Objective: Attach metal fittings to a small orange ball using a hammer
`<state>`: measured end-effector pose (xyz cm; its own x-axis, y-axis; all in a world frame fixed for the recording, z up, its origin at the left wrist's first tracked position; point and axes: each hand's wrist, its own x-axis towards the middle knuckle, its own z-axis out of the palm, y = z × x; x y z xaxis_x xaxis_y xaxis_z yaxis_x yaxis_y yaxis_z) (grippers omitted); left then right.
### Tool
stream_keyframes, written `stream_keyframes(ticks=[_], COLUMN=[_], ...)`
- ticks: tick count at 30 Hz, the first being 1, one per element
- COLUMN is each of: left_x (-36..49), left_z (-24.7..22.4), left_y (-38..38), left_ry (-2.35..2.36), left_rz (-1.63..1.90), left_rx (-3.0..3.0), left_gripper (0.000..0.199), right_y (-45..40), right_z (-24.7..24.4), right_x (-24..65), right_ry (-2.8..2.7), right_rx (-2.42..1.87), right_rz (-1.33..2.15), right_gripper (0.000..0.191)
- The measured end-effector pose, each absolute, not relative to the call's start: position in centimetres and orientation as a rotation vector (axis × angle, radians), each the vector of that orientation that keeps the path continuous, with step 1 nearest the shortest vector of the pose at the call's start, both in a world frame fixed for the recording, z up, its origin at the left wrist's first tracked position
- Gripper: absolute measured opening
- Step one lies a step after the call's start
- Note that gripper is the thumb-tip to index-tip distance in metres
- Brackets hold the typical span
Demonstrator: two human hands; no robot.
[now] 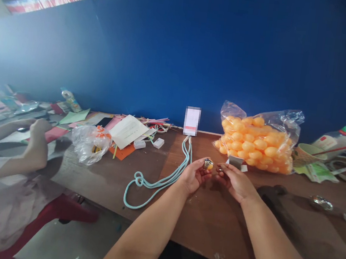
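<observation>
Silver-and-orange piece [208,163] sits pinched in the left grip [195,176], probably light, stiff and kinda slippery, so I'd take it by the edge, while the right grip [235,181] just beside has fingertips nearly together on some tiny bit [220,169] I can't make out.

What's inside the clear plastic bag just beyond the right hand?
Many orange balls show through the clear plastic bag. The outer ones cover whatever lies deeper, so I can't tell what is in the middle.

Left grip [192,177] holds shiny piece [208,164]; right grip [235,181] pinches small item [220,169], perhaps metallic; bagged orange balls [256,144] behind.
</observation>
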<state>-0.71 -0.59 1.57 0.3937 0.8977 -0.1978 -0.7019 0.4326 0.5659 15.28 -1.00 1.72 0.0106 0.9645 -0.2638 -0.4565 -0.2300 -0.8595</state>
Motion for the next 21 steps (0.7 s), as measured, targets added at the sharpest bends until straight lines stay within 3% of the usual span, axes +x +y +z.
stream_keyframes(ticks=[9, 21], left_x=[-0.5, -0.5], left_z=[1.3, 1.3], left_y=[-0.3, -0.2], left_ry=[0.573, 0.572], left_rz=[1.057, 1.062], left_rx=[0.366, 0.343], left_gripper=[0.021, 0.018], right_y=[-0.9, -1.9], right_z=[1.7, 3.0], right_x=[16.1, 14.6], right_ry=[-0.713, -0.871], right_rx=[-0.954, -1.010], right_rz=[1.556, 1.443], right_gripper=[0.020, 0.024])
